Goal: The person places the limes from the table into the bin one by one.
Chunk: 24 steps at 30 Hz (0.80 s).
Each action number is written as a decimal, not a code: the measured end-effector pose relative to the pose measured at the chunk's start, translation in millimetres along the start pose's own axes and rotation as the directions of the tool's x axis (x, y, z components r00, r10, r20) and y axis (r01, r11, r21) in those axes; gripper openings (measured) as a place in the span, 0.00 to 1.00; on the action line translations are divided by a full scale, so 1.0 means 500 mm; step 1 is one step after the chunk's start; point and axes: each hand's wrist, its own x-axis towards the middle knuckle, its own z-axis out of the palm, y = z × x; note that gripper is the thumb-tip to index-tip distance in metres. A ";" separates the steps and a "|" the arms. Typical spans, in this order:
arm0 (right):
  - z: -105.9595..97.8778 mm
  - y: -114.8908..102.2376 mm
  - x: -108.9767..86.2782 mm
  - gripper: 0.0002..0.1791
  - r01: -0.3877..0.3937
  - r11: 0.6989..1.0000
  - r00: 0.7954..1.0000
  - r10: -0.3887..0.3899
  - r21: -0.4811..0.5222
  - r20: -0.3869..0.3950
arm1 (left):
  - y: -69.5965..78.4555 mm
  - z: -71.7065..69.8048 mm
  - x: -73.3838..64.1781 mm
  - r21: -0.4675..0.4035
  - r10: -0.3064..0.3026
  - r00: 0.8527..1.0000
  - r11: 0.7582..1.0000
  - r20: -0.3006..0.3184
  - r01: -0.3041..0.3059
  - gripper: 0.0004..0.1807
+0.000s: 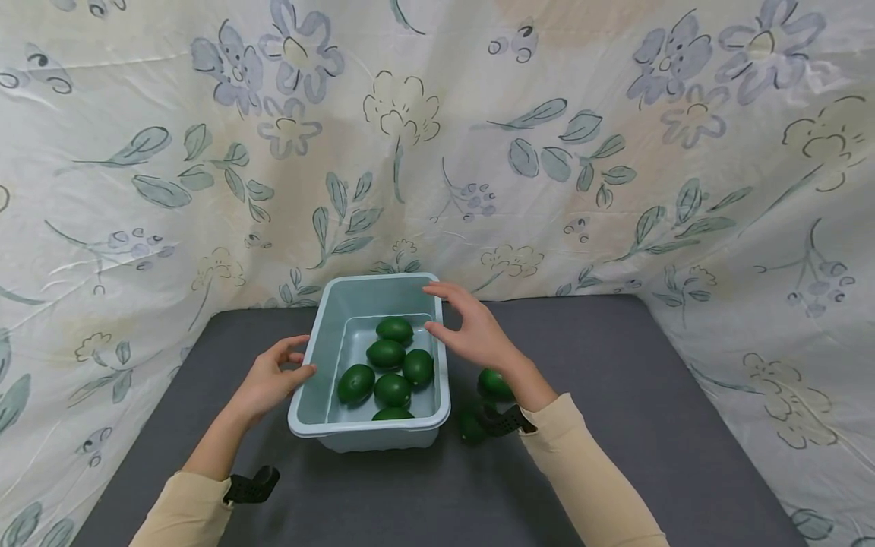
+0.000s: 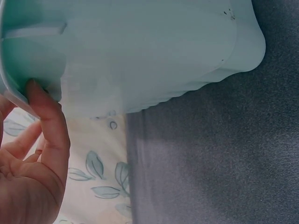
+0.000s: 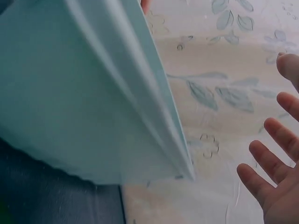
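A pale blue-green plastic bin (image 1: 379, 429) stands on the dark grey table, with several glossy dark green oval fruits (image 1: 386, 354), like avocados or limes, lying on its floor. My left hand (image 1: 268, 382) holds the bin's left rim; in the left wrist view a bent digit (image 2: 49, 121) tucks under the rim's lip. Over by the right rim is my right hand (image 1: 476, 328), fingers spread and nothing held. The right wrist view shows those fingertips (image 3: 254, 182) apart from the bin wall (image 3: 70, 102).
More green fruits (image 1: 494, 384) lie on the table right of the bin, partly hidden by my right wrist. A floral cloth (image 1: 437, 152) hangs behind the grey table (image 1: 588, 365) and along both sides. Black straps (image 1: 251, 485) circle both wrists.
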 end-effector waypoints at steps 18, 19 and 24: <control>-0.022 0.108 -0.080 0.28 -0.124 0.992 0.992 0.124 -0.003 -0.028 | -0.001 0.000 0.000 -0.011 0.007 1.000 1.000 0.003 -0.007 0.34; -0.021 0.113 -0.084 0.28 -0.133 0.991 0.991 0.133 0.001 -0.022 | -0.002 -0.001 0.000 -0.012 0.007 1.000 1.000 0.003 -0.007 0.34; -0.015 0.138 -0.103 0.28 -0.176 0.984 0.984 0.176 0.002 -0.003 | -0.001 -0.001 0.000 -0.011 0.009 1.000 1.000 0.004 -0.009 0.33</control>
